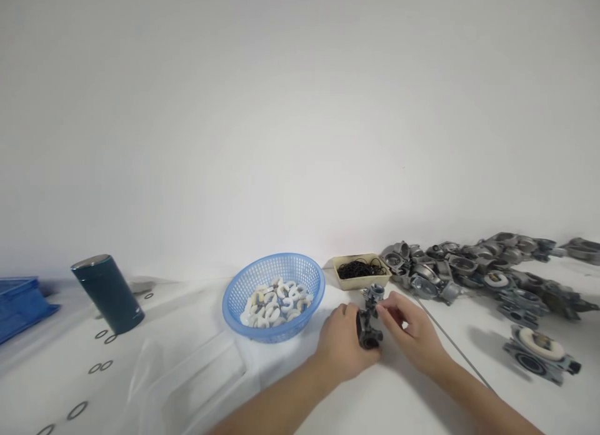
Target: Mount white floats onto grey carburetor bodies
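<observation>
My left hand (347, 344) is wrapped round a dark grey cast-metal housing (368, 329), held upright above the table. A round opening shows low on the housing, and a paler ring-shaped collar sits at its top. From the right, my right hand (415, 332) brings thumb and forefinger together against the upper part of the housing. Whatever lies between those fingertips is too small to make out. Just behind the hands stands a cream tray (341, 282) of black rubber rings (360, 269). To their left is a blue plastic basket (229, 304) filled with white C-shaped pieces (274, 304).
Many similar metal housings (462, 263) are heaped at the right, against the wall. Nearer stands one housing with a white ring piece (541, 344) on it. At left are a dark teal tumbler (110, 294), several loose rings (77, 410), clear plastic sheeting (197, 372) and a blue bin (23, 307).
</observation>
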Tool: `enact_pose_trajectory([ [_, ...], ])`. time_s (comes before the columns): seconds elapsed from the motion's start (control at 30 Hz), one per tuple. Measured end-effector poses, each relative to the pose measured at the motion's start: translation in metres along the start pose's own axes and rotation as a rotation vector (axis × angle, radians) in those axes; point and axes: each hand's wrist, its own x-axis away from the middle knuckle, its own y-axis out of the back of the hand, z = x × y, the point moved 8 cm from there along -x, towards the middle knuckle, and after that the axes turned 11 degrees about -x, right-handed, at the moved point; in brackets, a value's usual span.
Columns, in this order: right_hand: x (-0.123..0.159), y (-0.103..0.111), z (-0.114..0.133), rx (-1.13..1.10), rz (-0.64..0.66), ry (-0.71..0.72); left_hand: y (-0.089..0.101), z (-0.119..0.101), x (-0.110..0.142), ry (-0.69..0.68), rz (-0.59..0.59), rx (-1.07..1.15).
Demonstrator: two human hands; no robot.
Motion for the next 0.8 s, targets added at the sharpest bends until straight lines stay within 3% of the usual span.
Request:
enact_pose_trajectory([
  [0.33, 0.013, -0.027, 0.001, -0.004, 0.217, 0.007, 0.035, 0.056, 0.084, -0.11, 0.068, 0.134],
  [0.53, 0.024, -0.048, -0.002, 0.015, 0.263, -0.033, 0.033, 0.106, 0.121, -0.123, 0.061, 0.156],
  [0.63, 0.028, -0.063, -0.002, 0.009, 0.276, -0.065, 0.036, 0.108, 0.124, -0.183, 0.037, 0.072],
  [0.8, 0.033, -0.086, 0.009, -0.024, 0.353, -0.081, 0.034, 0.096, 0.125, -0.227, 0.112, 0.028],
])
